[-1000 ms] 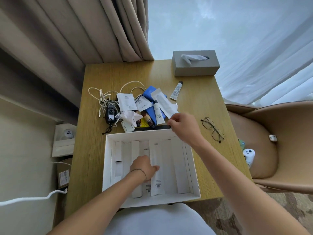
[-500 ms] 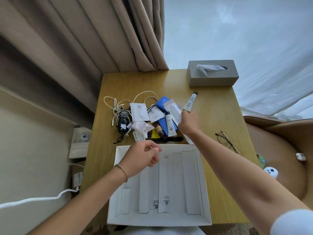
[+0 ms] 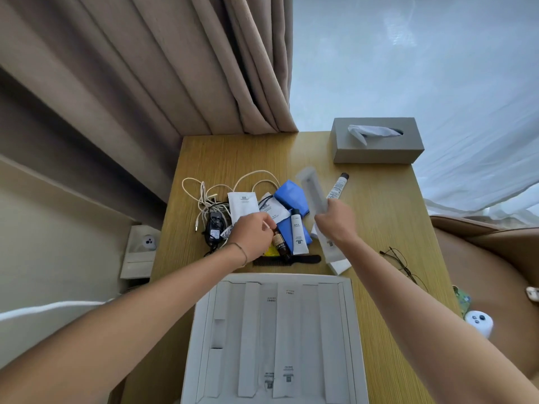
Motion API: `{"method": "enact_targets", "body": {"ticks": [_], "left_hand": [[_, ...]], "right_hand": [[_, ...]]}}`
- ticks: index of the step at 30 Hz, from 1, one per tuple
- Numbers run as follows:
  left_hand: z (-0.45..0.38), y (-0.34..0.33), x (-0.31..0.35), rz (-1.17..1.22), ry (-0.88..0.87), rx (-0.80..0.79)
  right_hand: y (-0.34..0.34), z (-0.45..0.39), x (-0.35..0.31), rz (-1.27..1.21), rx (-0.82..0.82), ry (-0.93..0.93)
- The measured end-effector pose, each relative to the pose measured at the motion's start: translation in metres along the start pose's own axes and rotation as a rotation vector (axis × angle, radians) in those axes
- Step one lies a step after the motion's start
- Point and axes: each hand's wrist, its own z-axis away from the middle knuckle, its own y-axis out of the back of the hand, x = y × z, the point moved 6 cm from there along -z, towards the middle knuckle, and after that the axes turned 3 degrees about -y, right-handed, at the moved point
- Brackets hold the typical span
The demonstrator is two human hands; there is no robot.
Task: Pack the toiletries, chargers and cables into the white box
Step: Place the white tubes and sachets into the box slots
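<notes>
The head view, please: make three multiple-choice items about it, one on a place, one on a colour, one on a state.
1. Where is the tissue box?
A. far right corner of the table
B. inside the white box
C. on the chair

2. What colour is the pouch in the pile?
A. red
B. blue
C. green

3. What is the right hand doing?
A. resting flat
B. pointing at the glasses
C. holding a long white packet

Key: 1 A, it stands by the window; 2 B, its fabric is blue; 3 C, fingers grip the packet.
</notes>
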Motion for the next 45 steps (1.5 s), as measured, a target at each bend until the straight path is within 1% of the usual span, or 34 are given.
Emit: {"method": "enact_targets", "body": {"ticks": [5,7,10,14,18,20,23,27,32,36,39,43,45], "left_hand": [[-0.054,-0.021,-0.005,-0.362,-0.140,-0.091],[-0.067,-0.031,-0.008,-0.509,-0.183,-0.138],[-0.076,-0.040,-0.008,-0.719,-0.244,-0.115],[-0.082,-0.044,-0.008,-0.764,-0.224,-0.035],[-0.089,-0.031,-0.001,-0.746,-0.203,0.094],[-0.091,-0.026,0.000,-0.739,-0.210,0.112],[-0.088,-0.019,0.003,-0.653,-0.275,0.157],[-0.073,-0.001,0.009,-0.454,-0.371,0.288],[-0.040,0.027,0.009,-0.228,-0.394,0.409],[0.001,0.047,0.007,0.014,-0.363,0.493],[0.035,0.058,0.001,0.191,-0.344,0.504],[0.075,0.065,-0.012,0.386,-0.269,0.469],[0.092,0.063,-0.018,0.460,-0.236,0.429]], "right_hand": [[0.023,0.007,-0.022,-0.185,0.031,0.060],[0.026,0.014,-0.028,-0.314,-0.018,0.044],[0.025,0.029,-0.032,-0.525,-0.121,0.008],[0.025,0.047,-0.030,-0.706,-0.219,-0.027],[0.028,0.061,-0.028,-0.756,-0.276,-0.086],[0.031,0.067,-0.028,-0.769,-0.295,-0.095],[0.036,0.076,-0.028,-0.785,-0.290,-0.095],[0.041,0.095,-0.021,-0.837,-0.282,-0.086],[0.038,0.126,-0.008,-0.877,-0.297,-0.070],[0.031,0.155,0.010,-0.843,-0.229,-0.081],[0.016,0.175,0.025,-0.780,-0.215,-0.121],[-0.012,0.199,0.045,-0.693,-0.269,-0.153],[-0.025,0.205,0.053,-0.593,-0.246,-0.159]]}}
